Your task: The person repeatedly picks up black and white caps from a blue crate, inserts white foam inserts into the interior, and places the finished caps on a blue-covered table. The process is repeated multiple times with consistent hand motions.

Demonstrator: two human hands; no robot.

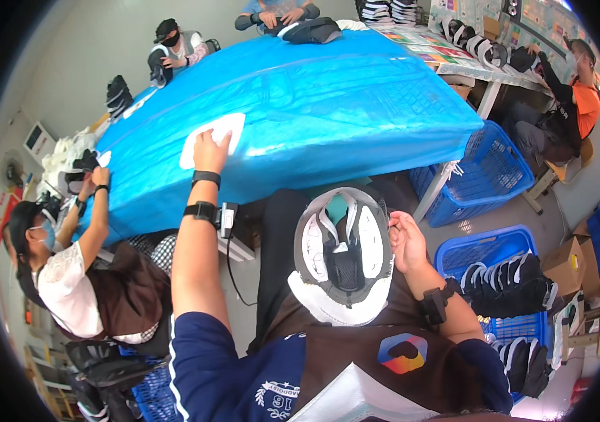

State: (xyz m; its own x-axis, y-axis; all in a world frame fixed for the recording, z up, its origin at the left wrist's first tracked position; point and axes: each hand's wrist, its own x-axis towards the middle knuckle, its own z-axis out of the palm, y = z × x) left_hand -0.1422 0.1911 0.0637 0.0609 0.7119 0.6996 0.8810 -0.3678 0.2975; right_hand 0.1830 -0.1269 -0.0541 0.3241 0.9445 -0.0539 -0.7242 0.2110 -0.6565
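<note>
My left hand (211, 149) reaches forward onto the blue-covered table (300, 105). Its fingers and thumb are apart and rest on a flat white cloth-like piece (235, 126). On my lap lies a helmet liner (377, 306), grey and white, with white pads at both sides and a black strip in the middle; its hollow faces up. At the right rim of the liner, my right hand (409, 241) is closed, its fingers curled against the edge. The fingertips are partly hidden there.
Blue baskets (486, 243) stand to my right, with black-and-white padded pieces (507, 288) stacked in the nearer ones. A co-worker (96, 281) sits close on my left; others work beyond the table and at the right bench (497, 72). A cable (231, 274) hangs below my left wrist.
</note>
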